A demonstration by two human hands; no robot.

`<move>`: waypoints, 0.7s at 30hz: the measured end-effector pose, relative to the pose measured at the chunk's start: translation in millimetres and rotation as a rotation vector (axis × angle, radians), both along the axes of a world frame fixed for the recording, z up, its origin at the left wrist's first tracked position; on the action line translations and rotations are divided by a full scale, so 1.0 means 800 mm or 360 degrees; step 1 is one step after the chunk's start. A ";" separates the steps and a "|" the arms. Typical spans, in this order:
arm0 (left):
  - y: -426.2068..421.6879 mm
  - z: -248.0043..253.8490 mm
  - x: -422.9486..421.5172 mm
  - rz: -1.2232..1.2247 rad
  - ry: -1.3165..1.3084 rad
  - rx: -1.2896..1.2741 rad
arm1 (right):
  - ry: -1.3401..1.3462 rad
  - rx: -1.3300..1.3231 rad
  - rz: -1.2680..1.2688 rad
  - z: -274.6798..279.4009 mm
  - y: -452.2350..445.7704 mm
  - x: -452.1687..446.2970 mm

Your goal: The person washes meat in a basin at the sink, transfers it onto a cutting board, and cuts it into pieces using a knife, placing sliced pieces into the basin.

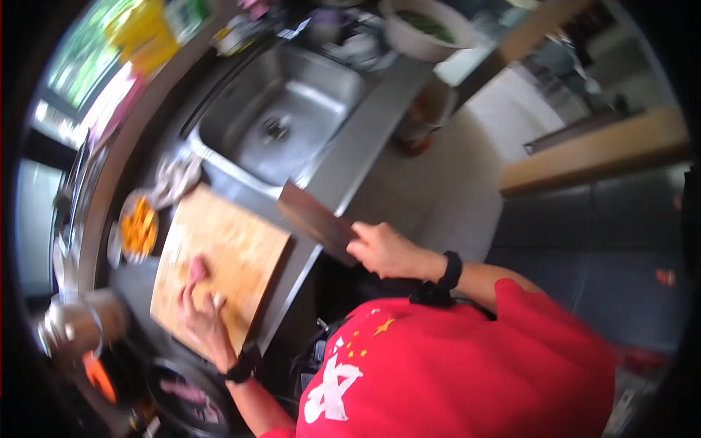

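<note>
My right hand [389,250] is wrapped round the handle of a cleaver [315,220], whose broad blade is held in the air beside the right edge of the wooden cutting board [241,237]. Over the lower left part of the board is my left hand [202,325], its fingers apart. A small pinkish-red piece [198,270], perhaps meat, lies on the board just beyond those fingertips. Near my left thumb shows a small pale spot, too blurred to name. Wet marks cover parts of the board.
Beyond the board is a steel sink [219,146]. A plate of orange pieces [138,228] and a crumpled cloth [175,180] lie to the left. Nearer stand a metal pot [82,321] and a dark pan [157,379] with pinkish slices. A basin of greens [409,40] is at the back.
</note>
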State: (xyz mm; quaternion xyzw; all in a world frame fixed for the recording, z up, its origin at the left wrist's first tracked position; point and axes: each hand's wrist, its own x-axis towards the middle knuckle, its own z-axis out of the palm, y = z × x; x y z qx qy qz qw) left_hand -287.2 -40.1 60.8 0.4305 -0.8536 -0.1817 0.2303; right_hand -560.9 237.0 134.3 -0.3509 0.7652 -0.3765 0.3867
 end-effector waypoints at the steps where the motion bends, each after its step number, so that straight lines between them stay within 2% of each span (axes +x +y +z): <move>1: 0.003 -0.001 -0.012 -0.0023 0.0111 0.0011 | -0.0036 0.0026 -0.0113 0.001 0.024 -0.007; 5: 0.028 0.025 -0.095 -0.0241 0.0255 0.0052 | -0.0068 0.0004 -0.0403 0.012 0.108 -0.030; 7: 0.063 0.056 -0.153 -0.0448 0.0131 -0.0003 | -0.0104 -0.0012 -0.0566 0.012 0.162 -0.048; 9: 0.100 0.073 -0.220 -0.0661 0.0368 0.0144 | -0.0123 -0.0032 -0.0809 0.014 0.214 -0.065; 11: 0.143 0.073 -0.289 -0.0830 0.0225 0.0377 | -0.0063 -0.0062 -0.0893 0.011 0.266 -0.091; 14: 0.262 0.078 -0.414 -0.1217 0.0184 0.0688 | 0.1034 0.0018 -0.0929 -0.001 0.351 -0.138; 16: 0.361 0.090 -0.495 -0.1446 -0.0029 0.0965 | 0.1165 0.0021 -0.0962 0.005 0.400 -0.193; 18: 0.452 0.098 -0.569 -0.1739 -0.0240 0.0926 | 0.1247 -0.0009 -0.1015 0.011 0.440 -0.236; 19: 0.495 0.106 -0.603 -0.1875 -0.0174 0.1079 | 0.1222 -0.0010 -0.1036 0.014 0.460 -0.252; 21: 0.571 0.100 -0.655 -0.1744 0.0001 0.1793 | 0.1399 -0.0067 -0.0979 0.024 0.497 -0.293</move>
